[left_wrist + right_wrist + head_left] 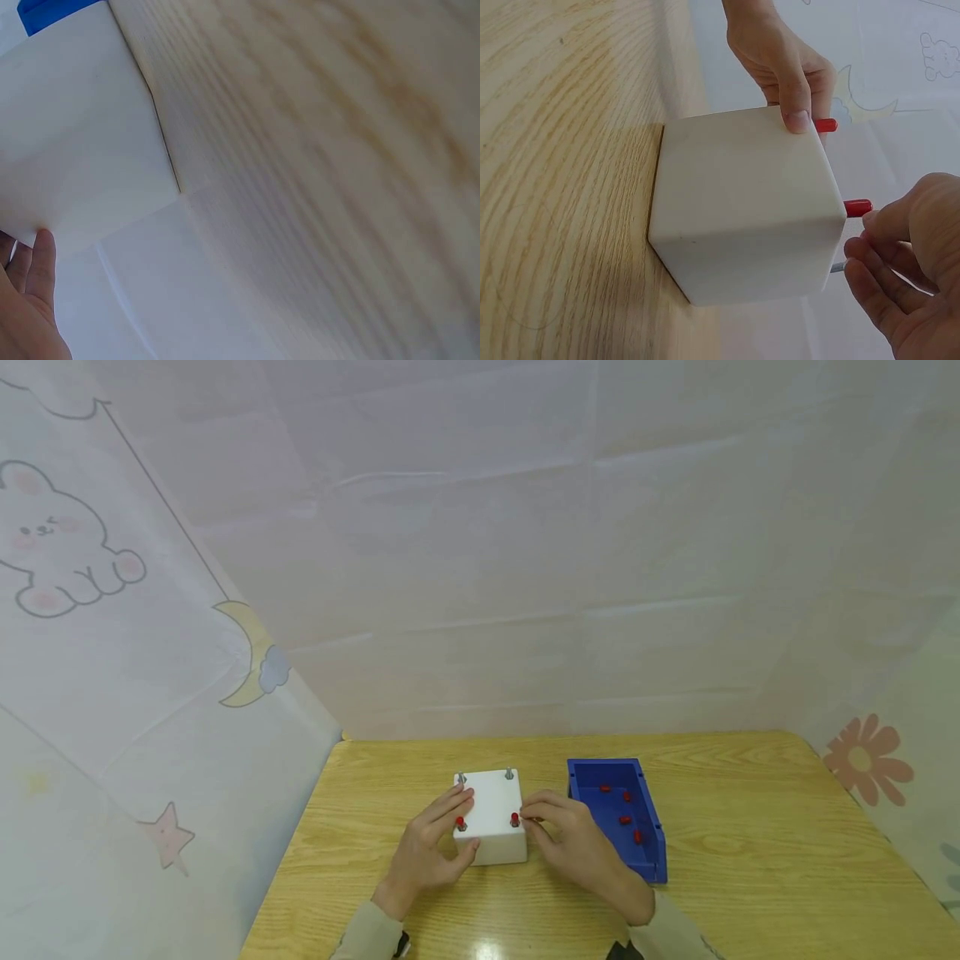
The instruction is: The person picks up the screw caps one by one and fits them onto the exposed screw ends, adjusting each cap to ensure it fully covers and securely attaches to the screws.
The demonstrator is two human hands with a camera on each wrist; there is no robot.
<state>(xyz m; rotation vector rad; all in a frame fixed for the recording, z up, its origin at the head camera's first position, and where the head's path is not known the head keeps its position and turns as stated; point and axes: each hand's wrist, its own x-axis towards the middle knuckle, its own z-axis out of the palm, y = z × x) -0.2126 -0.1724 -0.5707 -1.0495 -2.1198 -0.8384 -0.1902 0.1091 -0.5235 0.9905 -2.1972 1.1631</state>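
Note:
A white box [487, 810] stands on the table, with a metal bolt sticking up near each top corner. On the two near bolts sit red caps: the left cap [461, 822] and the right cap [515, 819]. The far bolts, such as the right one [509, 773], are bare metal. My left hand [429, 847] steadies the box, its straight fingers lying over the top and its thumb [796, 112] on the near face. Thumb and fingertips of my right hand [566, 835] are close together right beside the right near cap, which shows uncovered in the right wrist view.
Just right of the box is a blue tray [654, 810] with several loose red caps [625, 820] lying in it. Wood-grain table top [750, 827] extends around both. A pale printed sheet [480, 568] hangs behind the table and along its sides.

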